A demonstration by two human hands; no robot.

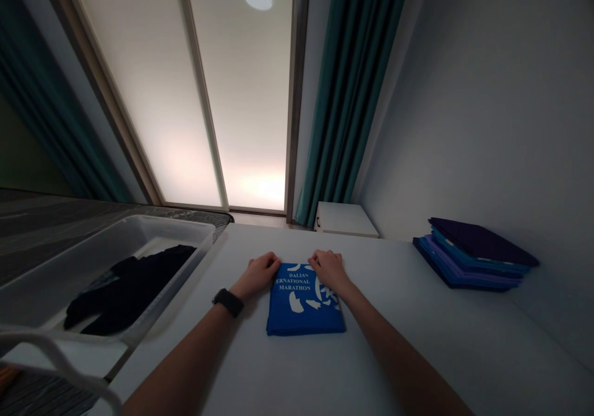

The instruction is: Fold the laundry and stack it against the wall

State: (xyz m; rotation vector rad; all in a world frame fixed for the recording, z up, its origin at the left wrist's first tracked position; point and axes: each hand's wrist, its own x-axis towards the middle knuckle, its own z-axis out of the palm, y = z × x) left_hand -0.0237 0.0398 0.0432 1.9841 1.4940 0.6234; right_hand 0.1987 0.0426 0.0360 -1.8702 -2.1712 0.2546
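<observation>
A blue folded T-shirt (304, 317) with white lettering and white shapes lies flat on the white table (297, 379) in front of me. My left hand (260, 275), with a dark watch (228, 302) on its wrist, has curled fingers at the shirt's far left corner. At the far right corner, my right hand (328, 268) pinches the edge, its fingers bent over the cloth. Both hands touch the shirt, and the fingertips are partly hidden.
A stack of folded clothes (473, 258) in purple and blue stands at the right by the wall. On the left, a translucent plastic bin (199, 233) holds dark clothing (134, 286). A white cabinet (346, 219) and teal curtain (355, 94) are beyond the table.
</observation>
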